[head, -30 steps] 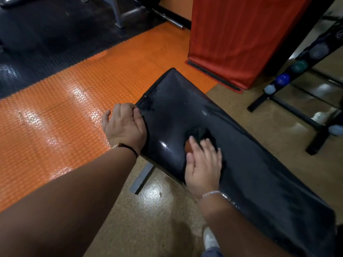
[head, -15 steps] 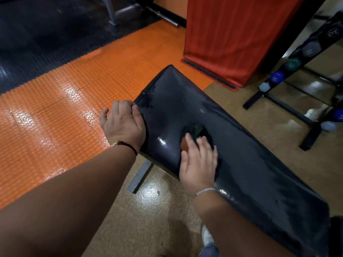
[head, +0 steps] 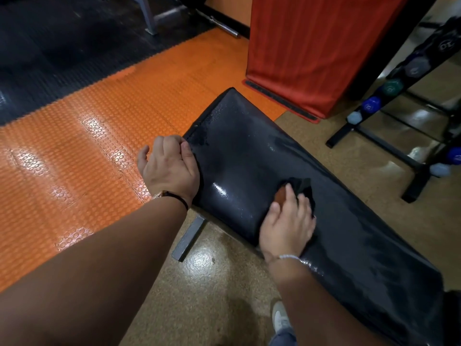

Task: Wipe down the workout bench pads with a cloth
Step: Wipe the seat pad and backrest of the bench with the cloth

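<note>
A long black bench pad [head: 249, 151] runs from the upper middle to the lower right, its surface wet and shiny. My right hand [head: 287, 226] lies flat on a dark cloth [head: 303, 187] with an orange patch and presses it onto the pad near the front edge. Most of the cloth is hidden under the palm. My left hand [head: 169, 168] grips the pad's left edge, fingers curled over the side and thumb on top.
A grey metal bench foot [head: 188, 239] sticks out below the pad onto the tan floor. An orange studded mat [head: 74, 156] lies to the left. A red padded block [head: 311, 51] stands behind the pad, and a dumbbell rack [head: 399, 101] stands at the right.
My right hand has slid the cloth a little to the right along the pad. The left hand keeps its hold on the pad's edge.
</note>
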